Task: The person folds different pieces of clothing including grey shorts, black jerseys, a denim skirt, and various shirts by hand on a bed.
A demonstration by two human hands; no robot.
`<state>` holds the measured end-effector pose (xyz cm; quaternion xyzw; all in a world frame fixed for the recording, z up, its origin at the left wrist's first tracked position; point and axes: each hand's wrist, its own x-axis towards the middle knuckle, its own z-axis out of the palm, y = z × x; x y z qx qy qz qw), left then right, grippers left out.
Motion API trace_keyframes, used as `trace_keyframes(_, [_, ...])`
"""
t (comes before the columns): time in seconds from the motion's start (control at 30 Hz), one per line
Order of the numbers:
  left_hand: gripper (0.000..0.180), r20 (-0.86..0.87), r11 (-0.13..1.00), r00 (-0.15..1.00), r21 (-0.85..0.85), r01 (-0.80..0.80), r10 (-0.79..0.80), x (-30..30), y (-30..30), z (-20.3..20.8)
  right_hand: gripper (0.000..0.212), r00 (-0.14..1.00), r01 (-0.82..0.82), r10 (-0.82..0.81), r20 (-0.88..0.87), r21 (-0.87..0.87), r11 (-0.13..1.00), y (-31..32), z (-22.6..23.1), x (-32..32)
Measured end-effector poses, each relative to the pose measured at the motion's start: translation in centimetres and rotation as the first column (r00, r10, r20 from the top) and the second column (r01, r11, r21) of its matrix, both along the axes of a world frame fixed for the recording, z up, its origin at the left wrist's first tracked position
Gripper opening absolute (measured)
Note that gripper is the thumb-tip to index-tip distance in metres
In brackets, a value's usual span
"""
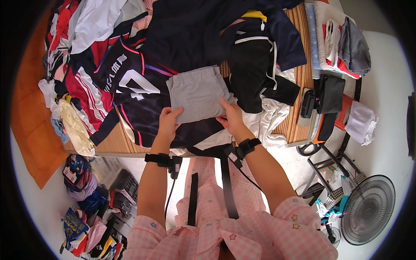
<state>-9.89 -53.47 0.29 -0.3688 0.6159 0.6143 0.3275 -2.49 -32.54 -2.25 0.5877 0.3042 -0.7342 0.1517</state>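
A grey garment folded into a neat rectangle (198,93) is held between my two hands, above the clothes on the table. My left hand (170,120) grips its near left corner, thumb on top. At the near right corner my right hand (232,116) pinches it the same way, the other fingers underneath. The garment's exact kind is hard to tell; a gathered band runs along its far edge. Under and left of it lies a dark sports jersey (149,89) with pink trim. Black clothing with white piping (251,65) lies to the right.
Piled clothes (82,93) cover the table's left side. Folded clothes (353,47) are stacked at the far right, near a black folded cloth (331,93). The striped wooden tabletop (292,121) shows at right. A round fan (368,210) stands on the floor, lower right. Bags and clothes (93,212) sit lower left.
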Motion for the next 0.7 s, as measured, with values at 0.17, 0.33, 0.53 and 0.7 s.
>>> trace_keyframes(0.17, [0.023,0.208,0.986,0.969,0.125,0.111,-0.135,-3.4,0.0,3.2,0.041,0.963,-0.224,0.232,-0.136,0.072,0.972,1.4,1.9,-2.4])
trace_keyframes(0.33, [0.032,-0.079,0.954,0.990,0.266,0.136,-0.119,-2.7,2.2,8.2,0.029,0.833,-0.213,0.271,-0.483,0.173,0.962,5.1,8.1,-2.7])
trace_keyframes(0.53, [0.038,-0.276,0.884,0.954,0.407,0.230,-0.121,-2.4,9.6,16.7,0.031,0.793,-0.114,0.252,-0.555,0.271,0.956,13.0,17.1,-0.4])
trace_keyframes(0.7, [0.029,-0.388,0.878,0.874,0.251,0.406,-0.293,-4.0,22.5,20.6,0.039,0.790,0.072,0.266,-0.552,0.515,0.854,22.6,21.3,1.0])
